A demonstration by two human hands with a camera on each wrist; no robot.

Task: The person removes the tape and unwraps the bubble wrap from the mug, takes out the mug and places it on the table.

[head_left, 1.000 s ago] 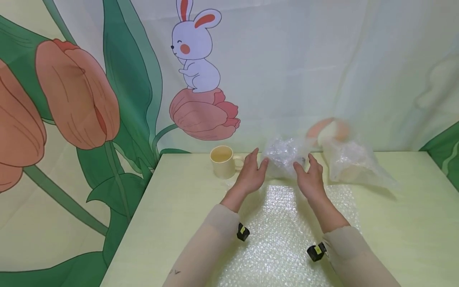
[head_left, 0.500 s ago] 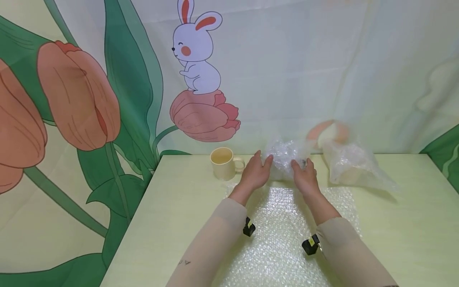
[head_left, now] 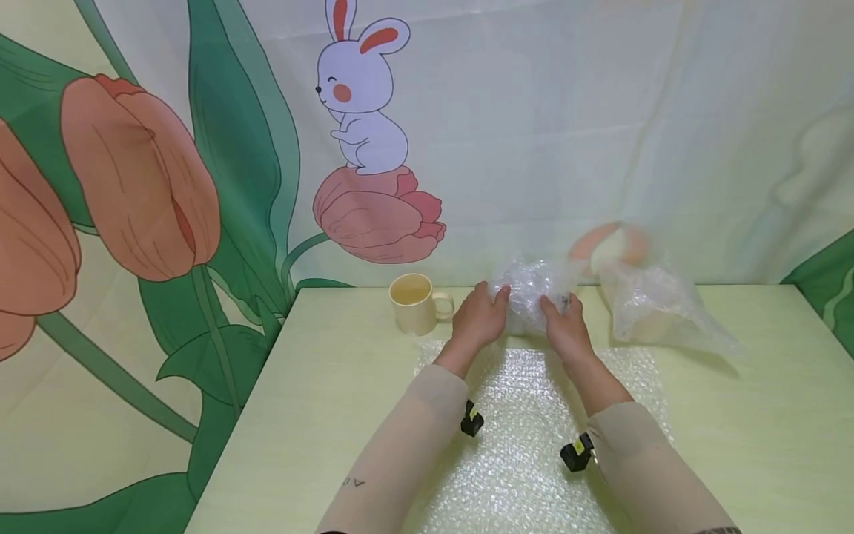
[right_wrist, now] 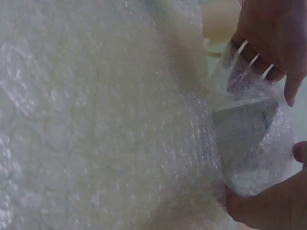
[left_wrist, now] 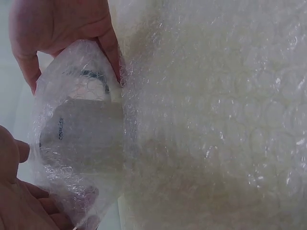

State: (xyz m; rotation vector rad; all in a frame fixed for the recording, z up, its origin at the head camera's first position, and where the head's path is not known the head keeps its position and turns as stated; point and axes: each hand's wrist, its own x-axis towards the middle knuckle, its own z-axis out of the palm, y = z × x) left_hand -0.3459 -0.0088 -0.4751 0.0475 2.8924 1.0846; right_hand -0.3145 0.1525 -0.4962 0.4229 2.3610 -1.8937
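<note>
A bubble-wrapped mug stands at the back of the table, beyond a bubble wrap sheet. Through the clear wrap a grey wall printed "concise" shows in both wrist views. My left hand holds the bundle's left side, thumb towards me. From the opposite side my right hand grips it in the same way. In the left wrist view, the left hand is at the bottom left and the right hand at the top. Some fingertips are hidden behind the wrap.
A cream mug stands left of the bundle, its handle pointing right. To the right sits another bubble-wrapped bundle with a pale yellowish thing inside. A printed cloth hangs along the table's back edge.
Both hands have closed in on the bundle from either side and now touch it. The bundle itself has hardly moved.
</note>
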